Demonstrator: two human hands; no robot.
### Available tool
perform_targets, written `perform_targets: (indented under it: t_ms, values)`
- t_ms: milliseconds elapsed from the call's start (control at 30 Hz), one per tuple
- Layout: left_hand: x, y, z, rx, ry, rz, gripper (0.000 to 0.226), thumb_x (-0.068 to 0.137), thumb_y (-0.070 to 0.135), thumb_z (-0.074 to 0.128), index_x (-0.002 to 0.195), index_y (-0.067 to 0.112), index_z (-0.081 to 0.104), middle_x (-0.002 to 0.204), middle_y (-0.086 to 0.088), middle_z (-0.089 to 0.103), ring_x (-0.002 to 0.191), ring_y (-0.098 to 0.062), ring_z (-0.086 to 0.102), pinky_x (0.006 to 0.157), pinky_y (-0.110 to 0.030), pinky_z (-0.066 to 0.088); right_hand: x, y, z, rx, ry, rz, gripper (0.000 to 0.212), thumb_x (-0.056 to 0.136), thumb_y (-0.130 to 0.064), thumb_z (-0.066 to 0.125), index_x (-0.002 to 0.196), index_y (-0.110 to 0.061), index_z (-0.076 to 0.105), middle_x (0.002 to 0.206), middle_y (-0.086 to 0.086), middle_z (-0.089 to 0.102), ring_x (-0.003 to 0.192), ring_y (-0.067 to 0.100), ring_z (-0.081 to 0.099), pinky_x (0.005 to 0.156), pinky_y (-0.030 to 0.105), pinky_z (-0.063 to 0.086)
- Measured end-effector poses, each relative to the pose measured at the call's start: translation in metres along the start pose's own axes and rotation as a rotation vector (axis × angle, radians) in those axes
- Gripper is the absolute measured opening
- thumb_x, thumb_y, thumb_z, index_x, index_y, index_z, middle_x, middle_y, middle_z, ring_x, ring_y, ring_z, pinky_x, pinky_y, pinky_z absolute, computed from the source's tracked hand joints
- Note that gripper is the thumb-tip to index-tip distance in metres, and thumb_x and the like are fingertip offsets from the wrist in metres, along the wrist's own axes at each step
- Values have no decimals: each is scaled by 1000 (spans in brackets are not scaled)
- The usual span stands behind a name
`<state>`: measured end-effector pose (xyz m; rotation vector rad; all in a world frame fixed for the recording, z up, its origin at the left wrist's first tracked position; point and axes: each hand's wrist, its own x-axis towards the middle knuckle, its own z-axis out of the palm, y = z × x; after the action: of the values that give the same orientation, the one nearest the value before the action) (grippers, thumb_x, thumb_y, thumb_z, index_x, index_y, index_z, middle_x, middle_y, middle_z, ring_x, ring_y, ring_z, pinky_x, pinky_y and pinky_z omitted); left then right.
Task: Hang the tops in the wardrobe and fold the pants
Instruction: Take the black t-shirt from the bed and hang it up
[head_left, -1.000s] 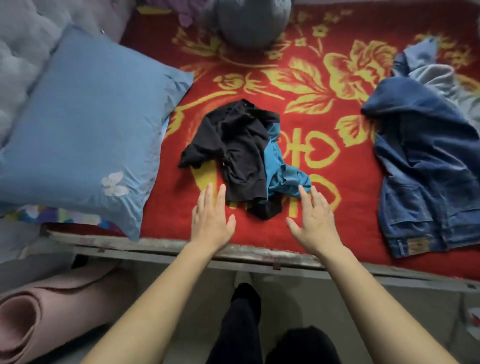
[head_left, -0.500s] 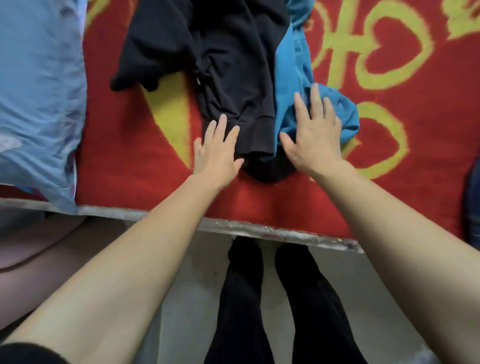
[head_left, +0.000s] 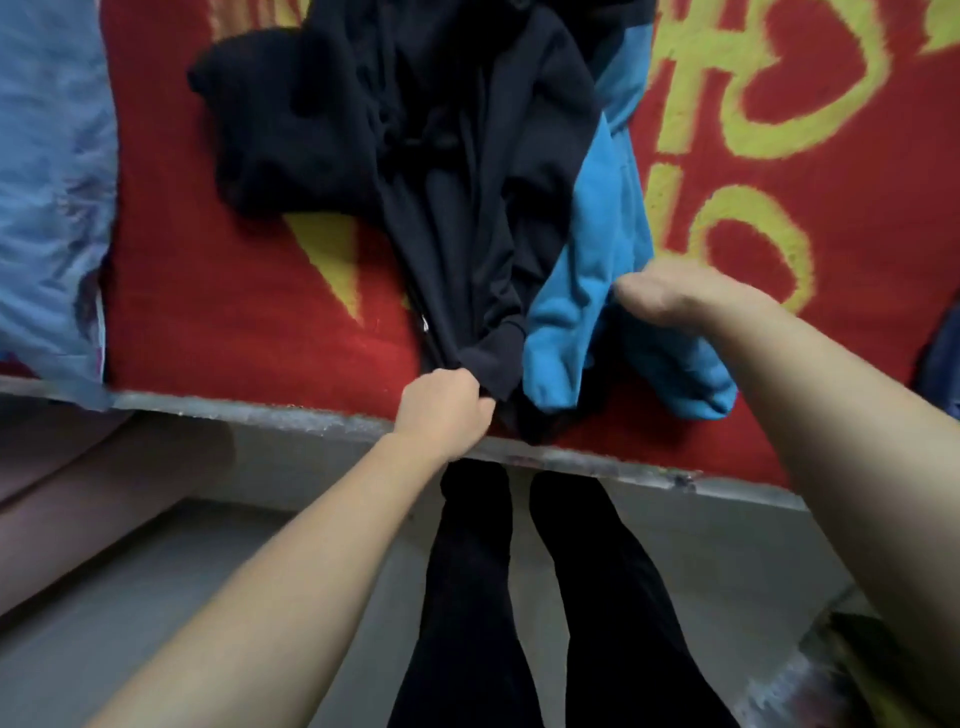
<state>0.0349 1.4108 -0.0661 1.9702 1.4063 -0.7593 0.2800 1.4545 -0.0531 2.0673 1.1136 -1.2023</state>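
Right hand (head_left: 670, 296) blurred, fingers hidden; black top (head_left: 457, 156) cropped above.

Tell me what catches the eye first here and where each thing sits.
The red blanket with bold yellow patterns fills the upper frame, and a crumpled black and blue top lies across its middle. At the blanket's near edge the left hand grips the top's black hem. The right hand sits at the blue part to the right, its fingers hidden.
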Motion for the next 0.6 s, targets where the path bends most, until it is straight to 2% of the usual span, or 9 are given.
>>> perform_targets:
  t_ms: [100,167,267,300,367,433,500,567,600]
  values:
    - [2,-11,13,-26,6,-52,36,95,37,48,107,5,60,106,-19,67,100,-39,61,78,-38,44,3,-14,4,212,448,-78,51,92,-32,41,139,-14,45,138,19,46,121,41,49,98,46,42]
    - [5,-18,18,-68,-3,-35,36,94,39,48,106,7,58,99,-16,67,96,-39,61,75,-38,43,4,-30,14,402,589,-261,64,92,-30,47,152,-17,28,147,15,35,131,36,39,108,44,34]
    - [3,-27,19,-355,-19,12,34,89,39,43,97,9,57,90,-9,63,89,-34,59,71,-37,42,11,-48,30,428,533,-403,82,90,-22,55,158,-19,10,143,14,41,128,35,42,107,43,35]
    - [0,-28,15,-501,45,18,31,85,36,40,93,9,55,89,-6,60,87,-31,56,71,-37,40,13,-51,34,364,510,-397,84,88,-19,55,158,-23,10,135,14,45,121,36,46,102,45,38]
    - [1,-32,1,-630,328,32,25,82,31,37,84,9,51,84,0,51,81,-24,49,71,-34,35,14,-51,37,236,494,-390,82,85,-21,58,156,-30,20,126,14,47,115,37,50,96,45,43]
    - [12,-35,-21,-619,627,19,27,87,31,40,88,10,56,90,1,48,87,-22,49,78,-30,35,10,-45,38,163,440,-409,76,81,-24,62,151,-30,33,126,12,49,118,36,52,96,44,44]
    - [35,-36,-50,-547,833,12,29,89,33,50,99,8,58,102,-6,53,99,-25,52,87,-28,35,2,-34,39,84,346,-435,72,78,-24,65,146,-30,42,126,10,54,119,34,54,97,41,45]
    - [62,-30,-84,-401,918,46,43,85,37,56,116,7,57,123,-13,53,115,-31,50,98,-33,35,-10,-23,43,6,193,-443,69,75,-25,67,141,-32,48,126,8,59,119,31,56,96,37,46]
    - [74,-25,-100,-324,895,57,54,84,40,56,129,10,51,136,-14,46,126,-32,44,104,-36,32,-18,-19,44,-43,75,-437,68,74,-27,67,139,-35,50,126,6,62,119,29,57,95,34,48]
